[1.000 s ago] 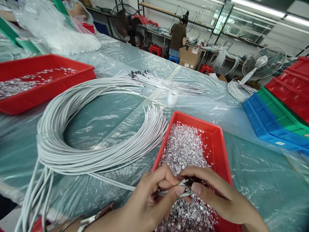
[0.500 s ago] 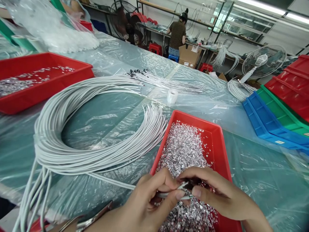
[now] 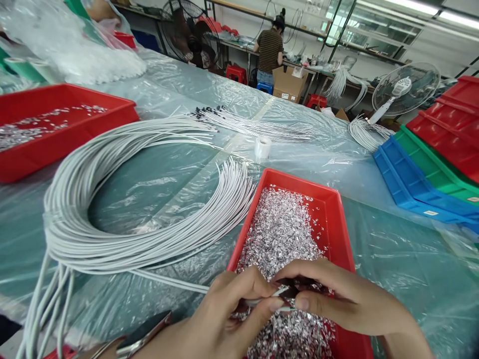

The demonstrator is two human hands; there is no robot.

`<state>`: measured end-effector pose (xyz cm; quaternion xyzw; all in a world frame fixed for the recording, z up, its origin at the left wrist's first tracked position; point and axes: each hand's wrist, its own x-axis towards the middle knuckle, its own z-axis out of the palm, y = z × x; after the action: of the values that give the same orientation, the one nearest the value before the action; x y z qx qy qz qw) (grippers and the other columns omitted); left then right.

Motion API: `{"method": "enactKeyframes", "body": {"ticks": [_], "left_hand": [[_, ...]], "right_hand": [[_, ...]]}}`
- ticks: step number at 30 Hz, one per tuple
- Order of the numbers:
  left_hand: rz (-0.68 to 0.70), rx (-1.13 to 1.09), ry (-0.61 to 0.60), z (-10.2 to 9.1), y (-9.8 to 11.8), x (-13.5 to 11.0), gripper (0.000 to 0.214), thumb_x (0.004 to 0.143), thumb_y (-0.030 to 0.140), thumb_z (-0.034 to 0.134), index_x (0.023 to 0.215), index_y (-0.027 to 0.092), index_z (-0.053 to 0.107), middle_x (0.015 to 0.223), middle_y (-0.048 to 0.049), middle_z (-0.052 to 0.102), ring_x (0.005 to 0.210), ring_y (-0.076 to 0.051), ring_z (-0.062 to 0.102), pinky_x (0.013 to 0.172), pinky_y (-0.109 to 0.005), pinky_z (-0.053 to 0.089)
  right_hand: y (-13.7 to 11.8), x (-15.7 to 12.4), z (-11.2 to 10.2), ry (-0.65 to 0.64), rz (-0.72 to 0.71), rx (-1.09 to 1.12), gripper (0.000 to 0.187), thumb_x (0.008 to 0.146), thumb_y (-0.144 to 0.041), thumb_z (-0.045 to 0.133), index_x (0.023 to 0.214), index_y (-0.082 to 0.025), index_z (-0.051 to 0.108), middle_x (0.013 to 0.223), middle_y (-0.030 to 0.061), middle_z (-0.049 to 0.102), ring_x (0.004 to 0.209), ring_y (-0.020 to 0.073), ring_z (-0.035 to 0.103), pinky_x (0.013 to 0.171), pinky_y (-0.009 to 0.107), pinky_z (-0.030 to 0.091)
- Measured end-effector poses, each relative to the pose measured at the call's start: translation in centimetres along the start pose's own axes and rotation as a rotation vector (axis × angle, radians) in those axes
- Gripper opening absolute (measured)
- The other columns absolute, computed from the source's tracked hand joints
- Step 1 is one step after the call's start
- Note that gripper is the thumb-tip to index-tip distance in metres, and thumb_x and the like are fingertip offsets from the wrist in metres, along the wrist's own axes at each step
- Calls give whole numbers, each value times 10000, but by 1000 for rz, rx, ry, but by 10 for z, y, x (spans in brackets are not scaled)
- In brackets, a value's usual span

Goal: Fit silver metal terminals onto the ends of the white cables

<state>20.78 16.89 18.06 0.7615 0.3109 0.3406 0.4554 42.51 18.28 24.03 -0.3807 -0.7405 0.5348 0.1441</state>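
My left hand (image 3: 239, 309) is closed around white cables (image 3: 168, 281), with two short white ends sticking out past its thumb and forefinger. Close beside it, my right hand (image 3: 337, 299) is curled, its thumb and fingers pinched at the tips of those ends. What sits between the right fingertips is hidden in shadow. Both hands are over a red tray (image 3: 346, 234) strewn with small silvery foil scraps (image 3: 280, 229). To the left lies a large coil of white cables (image 3: 149, 244), its cut ends fanned out near the tray.
Another red tray (image 3: 112, 107) with scraps stands at left. Dark-tipped thin wires (image 3: 258, 127) and a white roll (image 3: 263, 148) lie farther back. Stacked bins (image 3: 422, 174) are on the right. Plastic film covers the table. Beyond it are a person (image 3: 270, 50) and a fan (image 3: 406, 92).
My view has shifted slightly, so the table's contents sit a little farther left. Both hands stay at the cable ends; the right fingertips have moved only slightly.
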Motion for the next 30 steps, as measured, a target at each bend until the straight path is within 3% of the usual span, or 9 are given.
{"method": "enactKeyframes", "body": {"ticks": [7,15,19,24,27,30], "left_hand": [[65,123,12,-1,-2,-4,151,887,89,493,917,237,504,766,31,594,704,-100,558,604,-217,438],[221,324,24,-1,6,2,135,954,146,359,916,200,477,695,21,620,564,-100,548,551,-229,468],[220,326,81,-2,7,4,165,967,163,352,877,192,488,704,23,639,589,-84,577,568,-204,483],[317,373,150,-2,5,3,168,977,149,349,931,170,509,757,-8,695,630,-80,644,590,-188,505],[282,340,228,-1,5,-2,121,959,163,410,951,175,530,761,-14,702,638,-88,662,580,-192,519],[185,217,303,1,6,-5,116,928,137,461,986,205,534,785,-16,709,686,-119,679,596,-229,538]], "right_hand": [[1,-1,1,-32,3,82,301,913,-296,532,1159,-129,576,993,112,650,855,194,602,669,269,467],[-4,-3,8,1,96,158,327,919,-287,543,1244,-283,509,1174,21,616,1057,178,566,873,297,450],[-5,-5,12,37,154,228,310,922,-325,541,1230,-339,510,1207,-15,598,1122,176,528,944,319,414],[-8,-10,14,59,292,320,321,908,-399,543,1226,-398,505,1246,-18,562,1170,213,494,980,382,383],[-9,-11,12,65,342,326,313,906,-447,523,1217,-412,508,1262,-27,551,1195,218,470,999,393,355],[-5,-6,10,154,394,294,313,904,-489,494,1185,-359,541,1251,8,557,1177,232,466,970,395,357]]}}
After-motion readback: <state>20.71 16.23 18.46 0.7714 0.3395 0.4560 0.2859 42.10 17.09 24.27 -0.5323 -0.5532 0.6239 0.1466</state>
